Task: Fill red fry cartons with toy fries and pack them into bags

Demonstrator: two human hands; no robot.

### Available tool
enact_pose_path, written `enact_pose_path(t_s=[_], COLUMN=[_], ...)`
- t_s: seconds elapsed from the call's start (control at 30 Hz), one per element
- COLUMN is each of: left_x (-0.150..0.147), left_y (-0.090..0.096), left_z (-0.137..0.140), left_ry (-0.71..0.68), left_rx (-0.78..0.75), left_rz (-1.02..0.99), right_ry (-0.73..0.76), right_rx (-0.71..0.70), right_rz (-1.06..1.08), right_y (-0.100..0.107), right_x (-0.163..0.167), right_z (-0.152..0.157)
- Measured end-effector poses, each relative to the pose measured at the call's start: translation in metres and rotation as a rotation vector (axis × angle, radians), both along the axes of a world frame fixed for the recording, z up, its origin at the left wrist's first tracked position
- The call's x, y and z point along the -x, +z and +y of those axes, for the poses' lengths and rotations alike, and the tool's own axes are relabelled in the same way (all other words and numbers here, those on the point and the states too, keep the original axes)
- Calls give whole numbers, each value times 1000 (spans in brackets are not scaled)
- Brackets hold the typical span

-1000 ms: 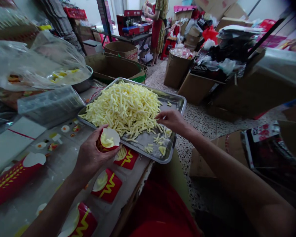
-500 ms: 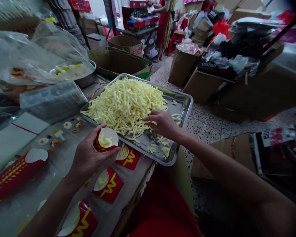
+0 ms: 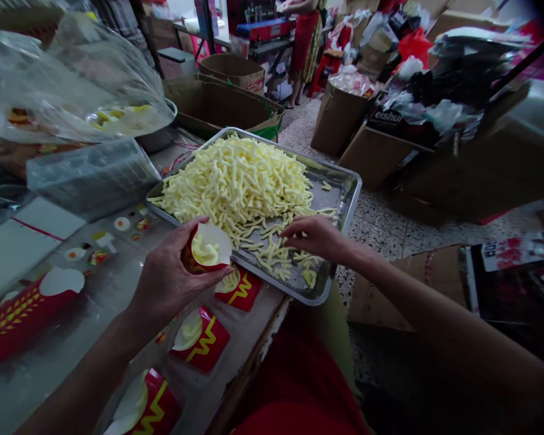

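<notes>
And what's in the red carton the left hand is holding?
Some pale yellow sticks show at the mouth of the carton. Its front and the left hand cover whatever lies deeper.

Dim, cool light filled the frame, palest at the top, left of centre. Shadow swallowed the lower right; black cut the upper-right corner. The tray (image 3: pixel 357 183) glinted along its rim, the tabletop (image 3: pixel 88 308) shone dully, and the outer edges looked stretched and soft.
</notes>
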State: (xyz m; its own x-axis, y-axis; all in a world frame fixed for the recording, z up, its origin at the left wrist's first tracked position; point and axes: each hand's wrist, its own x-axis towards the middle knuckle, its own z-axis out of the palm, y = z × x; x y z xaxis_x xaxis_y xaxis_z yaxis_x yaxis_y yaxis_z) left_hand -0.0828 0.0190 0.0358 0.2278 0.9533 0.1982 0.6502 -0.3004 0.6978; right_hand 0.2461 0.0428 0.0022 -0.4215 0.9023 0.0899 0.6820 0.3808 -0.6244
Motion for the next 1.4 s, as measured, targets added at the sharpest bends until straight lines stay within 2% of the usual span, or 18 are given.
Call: enact_pose_path(t_s=[0.07,0.13,0.27,0.37,0.5,0.63,0.7,0.8,0.93,1.03,1.07,1.2,1.3,1.4], left_x=[-2,-1,6,9,9,6,5,4,-2,-11,-13,-20,-27,-42], left_y=[1,0,-6,-10,-15,-14,-12,-11,-15,-20,-21,-20,-17,-17], left_z=[4,6,6,6,7,5,3,1,-2,-7,-9,-21,-26,-27], left_ry=[6,29,62,65,55,14,1,-6,-59,-109,-128,-163,-112,-71], left_rx=[-26,3,58,52,67,60,32,20,40,43,38,41,95,88], left_rz=[32,28,7,23,18,42,49,49,31,26,33,59,32,6], right_ry=[120,132,-90,-158,-97,175,258,234,91,-75,-122,-232,-282,-285], right_rx=[-40,-49,-27,-3,-66,-54,-42,-21,-49,-72,-20,361,466,526], right_rz=[-144,-152,10,-31,-83,-288,-383,-470,-505,-405,-334,71,330,504], right_y=[-4,-11,-22,-20,-6,8,12,10,-2,-9,-10,0,15,28], right_x=[9,14,3,-10,-12,5,14,24,33,35,34,19,11,20], right_z=[-2,0,12,13,6,11,19,27,24,18,16,12,8,6])
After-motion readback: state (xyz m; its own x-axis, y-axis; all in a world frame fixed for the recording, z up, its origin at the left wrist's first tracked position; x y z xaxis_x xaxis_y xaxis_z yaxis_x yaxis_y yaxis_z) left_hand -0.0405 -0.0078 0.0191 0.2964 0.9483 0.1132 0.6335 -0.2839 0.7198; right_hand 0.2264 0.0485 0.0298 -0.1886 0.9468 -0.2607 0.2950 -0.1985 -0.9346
